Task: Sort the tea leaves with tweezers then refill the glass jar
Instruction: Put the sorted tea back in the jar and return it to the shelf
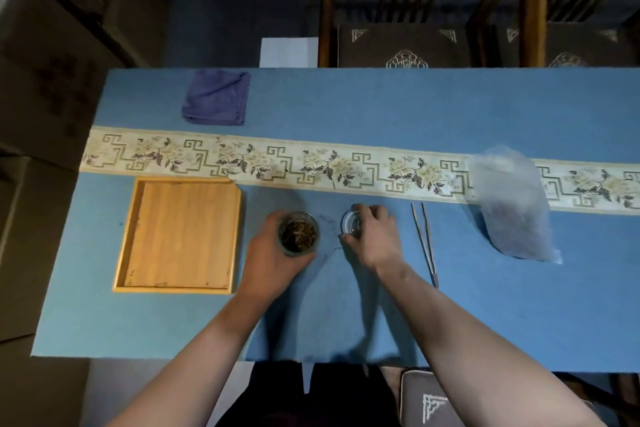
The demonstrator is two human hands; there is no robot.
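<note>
Glass jar (298, 234) (tea inside) gripped by left hand (273, 255) | right hand (375, 236) holds lid (352, 224)

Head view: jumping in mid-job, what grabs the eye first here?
The two hands at the table's middle: the left hand grips an open glass jar of tea leaves, and the right hand holds its glass lid beside it. A wooden tray lies to the left; tweezers lie untouched to the right.
</note>
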